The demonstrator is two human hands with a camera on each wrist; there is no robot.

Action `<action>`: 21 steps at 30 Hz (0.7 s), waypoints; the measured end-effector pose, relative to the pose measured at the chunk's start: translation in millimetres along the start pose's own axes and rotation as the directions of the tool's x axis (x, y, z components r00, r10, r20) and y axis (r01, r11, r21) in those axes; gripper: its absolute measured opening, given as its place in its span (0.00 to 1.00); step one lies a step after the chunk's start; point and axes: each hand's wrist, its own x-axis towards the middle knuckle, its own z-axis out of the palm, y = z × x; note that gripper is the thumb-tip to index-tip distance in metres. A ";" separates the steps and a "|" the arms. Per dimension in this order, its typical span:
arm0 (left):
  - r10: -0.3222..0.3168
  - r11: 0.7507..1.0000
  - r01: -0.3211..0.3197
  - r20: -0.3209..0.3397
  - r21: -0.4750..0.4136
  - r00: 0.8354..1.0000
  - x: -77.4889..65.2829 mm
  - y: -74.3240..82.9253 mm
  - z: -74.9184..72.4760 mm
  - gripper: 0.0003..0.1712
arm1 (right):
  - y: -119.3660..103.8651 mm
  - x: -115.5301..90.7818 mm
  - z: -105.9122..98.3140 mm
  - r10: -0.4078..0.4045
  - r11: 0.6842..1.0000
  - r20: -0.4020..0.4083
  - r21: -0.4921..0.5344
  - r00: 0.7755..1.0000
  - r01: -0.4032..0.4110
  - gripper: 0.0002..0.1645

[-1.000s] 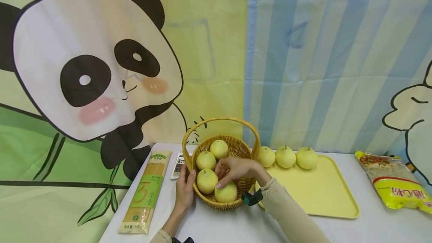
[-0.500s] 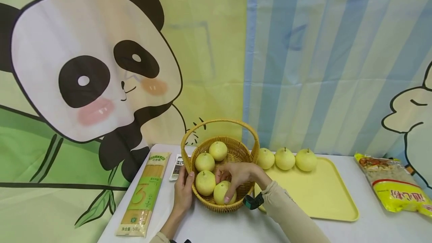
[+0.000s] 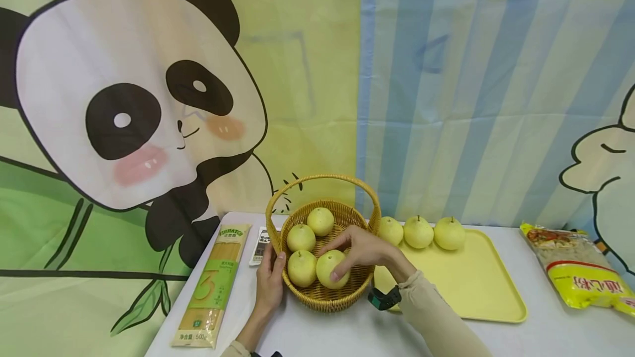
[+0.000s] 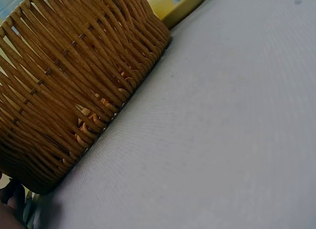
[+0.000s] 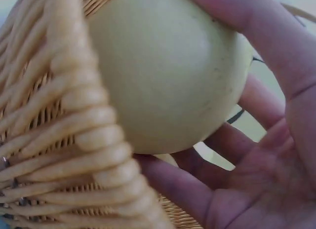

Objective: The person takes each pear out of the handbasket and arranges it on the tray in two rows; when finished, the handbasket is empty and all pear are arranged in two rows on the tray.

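In the head view, a woven wicker basket (image 3: 329,306) with a tall arched handle holds several pale yellow-green round pears. My right hand (image 3: 359,247) grips the front right pear (image 3: 333,270) from above, thumb on its near side. The right wrist view shows this pear (image 5: 168,71) close up beside the wicker rim, with fingers curled under it. My left hand (image 3: 270,280) rests against the basket's left side, fingers pointing up and thumb near the rim. Only a dark bit of that hand shows at the lower left of the left wrist view, beside the basket wall (image 4: 84,66).
A yellow tray (image 3: 483,285) right of the basket bears more pears (image 3: 418,232) in a row along its back left. Left lie a spaghetti pack (image 3: 213,285) and a small white packet (image 3: 259,247). A yellow-and-clear food bag (image 3: 577,269) lies far right. A printed curtain hangs behind.
My right hand has closed around the front right pear, which has shifted slightly up and away with its stem now visible. My left hand and the basket stay put.
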 end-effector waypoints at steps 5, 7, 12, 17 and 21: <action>-0.014 1.000 0.014 0.000 0.004 1.000 -0.2 -0.5 -0.5 0.32 | 1.7 -15.3 -1.3 -0.062 0.997 -0.140 0.036 0.988 0.067 0.29; -0.015 1.000 0.015 -0.002 0.009 1.000 -0.5 -0.4 -0.8 0.32 | 2.5 -22.1 -0.2 -0.085 0.994 -0.187 0.053 0.979 0.096 0.29; -0.013 1.000 0.013 -0.001 0.012 1.000 -0.6 -0.1 -1.0 0.31 | 1.0 -39.0 4.6 -0.082 0.986 -0.300 0.116 0.950 0.122 0.30; -0.010 1.000 0.010 0.006 0.014 1.000 -0.6 0.6 -0.5 0.32 | -1.1 -51.6 7.2 -0.093 0.973 -0.380 0.159 0.921 0.164 0.29; -0.009 1.000 0.009 0.004 0.012 1.000 -0.5 0.4 -0.2 0.32 | 0.3 -55.3 5.3 -0.135 0.960 -0.391 0.175 0.910 0.217 0.30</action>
